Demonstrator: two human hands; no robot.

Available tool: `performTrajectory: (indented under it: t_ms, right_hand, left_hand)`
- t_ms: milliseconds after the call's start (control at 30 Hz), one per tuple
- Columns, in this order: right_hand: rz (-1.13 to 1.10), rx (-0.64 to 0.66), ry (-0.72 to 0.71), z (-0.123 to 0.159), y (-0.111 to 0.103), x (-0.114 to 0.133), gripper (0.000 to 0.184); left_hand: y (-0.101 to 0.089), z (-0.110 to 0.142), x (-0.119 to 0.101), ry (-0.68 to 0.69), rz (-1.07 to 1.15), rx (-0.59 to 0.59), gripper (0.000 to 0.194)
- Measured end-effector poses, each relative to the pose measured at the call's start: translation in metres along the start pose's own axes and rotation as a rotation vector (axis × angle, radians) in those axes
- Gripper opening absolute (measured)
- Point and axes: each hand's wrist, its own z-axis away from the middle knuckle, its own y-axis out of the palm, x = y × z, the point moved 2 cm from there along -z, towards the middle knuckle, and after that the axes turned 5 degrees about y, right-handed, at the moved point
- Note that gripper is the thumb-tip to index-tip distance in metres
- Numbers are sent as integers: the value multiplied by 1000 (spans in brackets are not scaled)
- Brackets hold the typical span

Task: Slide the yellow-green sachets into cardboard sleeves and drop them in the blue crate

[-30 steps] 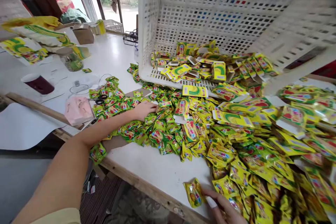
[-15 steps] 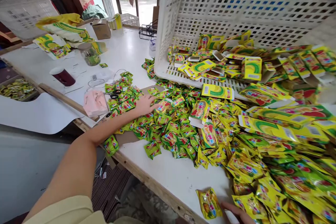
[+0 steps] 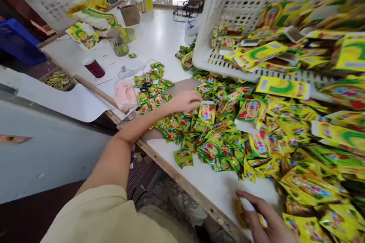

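Observation:
My left hand (image 3: 186,101) is over the heap of small green candy packets (image 3: 211,146), its fingers curled in and blurred beside a small yellow-green candy box (image 3: 207,112). Whether anything sits inside those fingers is hidden. Low in the view, my right hand (image 3: 266,218) closes its thumb and fingers round a yellow candy packet (image 3: 242,214) at the table's front edge. One finger wears a white covering (image 3: 246,204). Larger yellow packets (image 3: 310,186) are heaped to its right. Two opened boxes (image 3: 252,112) lie on the heap between the hands.
A white plastic crate (image 3: 209,60) full of yellow boxes stands at the back right. Scissors (image 3: 145,86), a pink tissue pack (image 3: 125,95), a phone (image 3: 129,117), a dark red cup (image 3: 94,67) and a jar (image 3: 117,43) are on the left. The wooden table edge (image 3: 182,184) runs in front.
The camera view has turned left. My left hand has gone from spread fingers on the packets to curled fingers. My right hand has come over the yellow packet and closed round it.

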Motion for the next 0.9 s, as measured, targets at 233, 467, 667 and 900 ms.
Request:
performTrajectory:
  t_ms: [233, 467, 667, 900]
  right_hand:
    - [-293, 257, -458, -53, 98, 165, 45]
    - [30, 324, -517, -110, 131, 212, 43]
    - [271, 330, -474, -131, 129, 201, 41]
    - [371, 258, -357, -138, 125, 170, 50]
  left_hand:
    - [-45, -12, -4, -50, -44, -352, 32]
    - [-46, 50, 27, -549, -426, -242, 34]
    - [-12, 75, 42, -721, -432, -98, 39]
    - [21, 51, 33, -576, -299, -108, 47]
